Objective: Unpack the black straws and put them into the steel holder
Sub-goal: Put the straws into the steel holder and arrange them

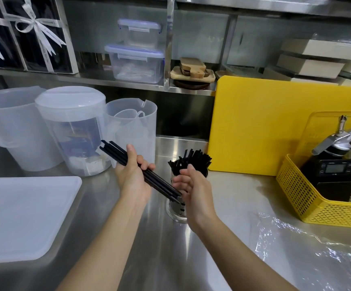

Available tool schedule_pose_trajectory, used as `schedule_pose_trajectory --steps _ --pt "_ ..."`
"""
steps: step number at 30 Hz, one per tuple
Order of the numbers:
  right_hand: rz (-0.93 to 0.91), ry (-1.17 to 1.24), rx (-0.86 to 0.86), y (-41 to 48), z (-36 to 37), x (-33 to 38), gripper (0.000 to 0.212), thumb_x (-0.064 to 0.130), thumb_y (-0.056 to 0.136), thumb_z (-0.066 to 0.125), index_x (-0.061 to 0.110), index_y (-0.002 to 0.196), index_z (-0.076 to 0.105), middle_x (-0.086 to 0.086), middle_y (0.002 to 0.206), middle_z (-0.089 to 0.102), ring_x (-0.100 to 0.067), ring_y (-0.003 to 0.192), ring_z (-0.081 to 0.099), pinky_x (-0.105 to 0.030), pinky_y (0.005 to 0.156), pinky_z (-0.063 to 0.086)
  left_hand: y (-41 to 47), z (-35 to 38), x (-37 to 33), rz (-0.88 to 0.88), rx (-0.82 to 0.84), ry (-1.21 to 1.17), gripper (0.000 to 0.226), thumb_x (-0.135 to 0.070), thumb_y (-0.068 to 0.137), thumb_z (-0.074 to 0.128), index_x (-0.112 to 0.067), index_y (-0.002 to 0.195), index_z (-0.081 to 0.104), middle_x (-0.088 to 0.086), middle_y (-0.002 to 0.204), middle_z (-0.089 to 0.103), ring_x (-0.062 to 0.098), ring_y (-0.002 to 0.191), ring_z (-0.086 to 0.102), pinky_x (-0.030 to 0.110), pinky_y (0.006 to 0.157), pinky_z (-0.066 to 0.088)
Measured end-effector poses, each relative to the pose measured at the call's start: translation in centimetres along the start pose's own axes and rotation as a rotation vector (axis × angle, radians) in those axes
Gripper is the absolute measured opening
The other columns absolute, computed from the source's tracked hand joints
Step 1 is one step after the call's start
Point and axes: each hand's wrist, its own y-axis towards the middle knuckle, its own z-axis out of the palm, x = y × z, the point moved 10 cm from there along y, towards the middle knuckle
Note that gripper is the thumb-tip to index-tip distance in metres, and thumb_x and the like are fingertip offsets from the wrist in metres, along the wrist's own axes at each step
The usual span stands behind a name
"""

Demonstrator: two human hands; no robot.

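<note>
My left hand [133, 175] grips a small bundle of black straws [115, 151], held slanted from upper left to lower right above the counter. Their lower ends press against the palm of my right hand [193, 186], whose fingers are spread. Just behind my hands stands the steel holder [177, 211], a perforated cup on the steel counter. It holds several black straws [193, 158] fanning out of its top. My right hand hides much of the holder's side.
Three translucent plastic jugs [73, 131] stand at the left, a white plastic lid [23, 217] lies in front of them. A yellow cutting board [260, 127] leans behind the holder. A yellow basket [309, 194] sits right. Crumpled clear plastic wrap [309, 246] lies at the near right.
</note>
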Motion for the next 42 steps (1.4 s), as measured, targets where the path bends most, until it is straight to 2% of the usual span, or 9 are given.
schedule_pose_trajectory --steps 5,9,13,19,24,27,31,33,42 --pt "0.147 0.225 -0.220 0.0 -0.9 -3.1 0.024 0.028 0.094 0.047 0.008 0.084 0.058 -0.004 0.063 0.054 -0.019 0.067 0.051 -0.034 0.074 0.043 -1.9 1.1 2.3 0.045 0.034 0.103 0.025 -0.029 0.093 0.051 -0.015 0.074 0.044 -0.003 0.054 0.036 0.007 0.038 0.036 0.023 0.040 0.041" --pt "-0.026 0.060 -0.219 0.1 -2.3 -0.5 0.017 0.023 0.092 0.053 0.009 0.083 0.059 0.002 0.063 0.053 -0.011 0.060 0.047 -0.022 0.059 0.040 -2.2 3.1 2.4 0.044 0.183 0.171 0.027 -0.027 0.094 0.049 -0.016 0.072 0.039 -0.005 0.052 0.030 0.005 0.038 0.029 0.018 0.036 0.029" --pt "-0.319 -0.150 0.007 0.2 -1.6 6.6 0.018 0.020 0.087 0.060 0.012 0.070 0.057 0.014 0.048 0.049 0.000 0.045 0.041 -0.012 0.046 0.033 -3.3 6.6 2.6 0.036 0.545 0.361 0.032 -0.020 0.080 0.068 -0.016 0.070 0.038 -0.006 0.046 0.032 0.006 0.035 0.029 0.018 0.034 0.028" --pt "-0.410 -0.488 0.437 -0.4 2.5 13.6 0.014 0.018 0.080 0.068 0.011 0.079 0.057 0.011 0.037 0.042 -0.002 0.033 0.033 -0.011 0.038 0.027 -6.0 9.5 6.2 -0.082 0.879 0.694 0.038 0.003 0.066 0.074 -0.011 0.064 0.039 -0.005 0.040 0.036 0.009 0.031 0.032 0.022 0.035 0.024" --pt "-0.529 -0.746 0.352 1.0 3.4 14.9 0.021 0.021 0.081 0.069 0.005 0.075 0.057 0.010 0.053 0.048 -0.001 0.048 0.045 -0.011 0.048 0.035 -6.5 13.2 6.2 0.165 0.976 0.972 0.031 -0.013 0.062 0.079 -0.024 0.075 0.054 0.009 0.058 0.054 0.019 0.047 0.052 0.031 0.047 0.043" --pt "-0.660 -0.844 0.232 1.5 3.1 16.8 0.027 0.014 0.083 0.061 0.003 0.062 0.049 0.004 0.052 0.039 -0.006 0.049 0.036 -0.019 0.048 0.030 -6.3 15.1 5.6 0.236 0.969 1.044 0.034 -0.014 0.062 0.081 -0.031 0.071 0.053 -0.003 0.058 0.057 0.011 0.052 0.055 0.035 0.057 0.045" --pt "-0.773 -0.692 0.091 1.7 1.4 19.9 0.029 0.010 0.083 0.056 0.012 0.057 0.043 0.006 0.051 0.037 -0.004 0.047 0.035 -0.019 0.048 0.029 -5.7 16.2 4.4 0.313 0.999 0.988 0.050 -0.012 0.064 0.081 -0.025 0.101 0.050 -0.010 0.093 0.060 0.001 0.090 0.059 0.020 0.084 0.048" --pt "-0.785 -0.686 0.031 2.3 0.5 19.7 0.030 0.014 0.082 0.056 0.014 0.055 0.042 0.007 0.050 0.036 -0.005 0.048 0.034 -0.022 0.050 0.029 -4.1 14.8 3.3 0.319 0.899 0.882 0.046 -0.007 0.067 0.078 -0.019 0.103 0.051 -0.006 0.091 0.061 -0.001 0.085 0.060 0.018 0.084 0.048" --pt "-0.348 -0.974 0.154 7.1 -0.8 8.6 0.019 0.015 0.077 0.065 0.002 0.065 0.057 -0.004 0.061 0.054 -0.013 0.056 0.048 -0.028 0.052 0.038 -0.5 7.1 5.2 0.227 0.691 0.925 0.028 -0.011 0.073 0.075 -0.023 0.089 0.056 -0.003 0.082 0.065 0.002 0.077 0.061 0.017 0.077 0.049"
